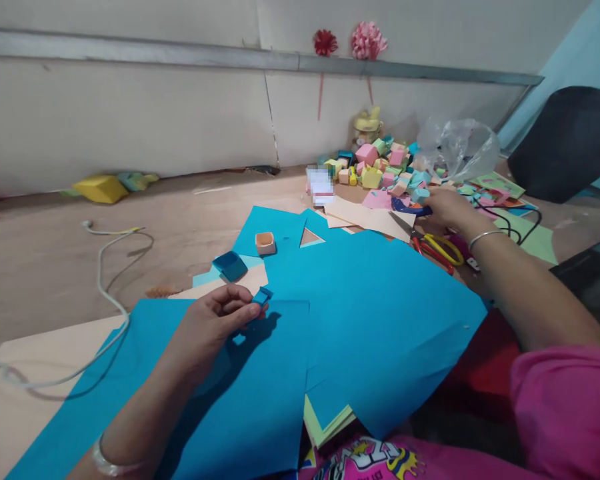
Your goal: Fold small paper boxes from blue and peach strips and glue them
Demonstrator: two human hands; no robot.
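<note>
Pinched between the thumb and fingers of my left hand (223,313) is a small folded blue paper piece (263,296), held just over large blue paper sheets (370,293). Behind it lie an open blue paper box (230,266) and a small peach paper box (265,243). My right hand (450,208) is stretched out to the far right, its fingers closed at the end of a dark blue tool (411,207) whose kind is hard to make out. Close below that hand are scissors (433,248) with red and yellow handles; their blades rest on peach paper (365,217).
Small coloured paper boxes (380,163) are heaped at the back beside a clear plastic bag (457,148). A white cable (101,267) runs along the left. On the right are a black cord (523,233) and a dark chair back (565,143). A yellow paper box (100,189) sits back left.
</note>
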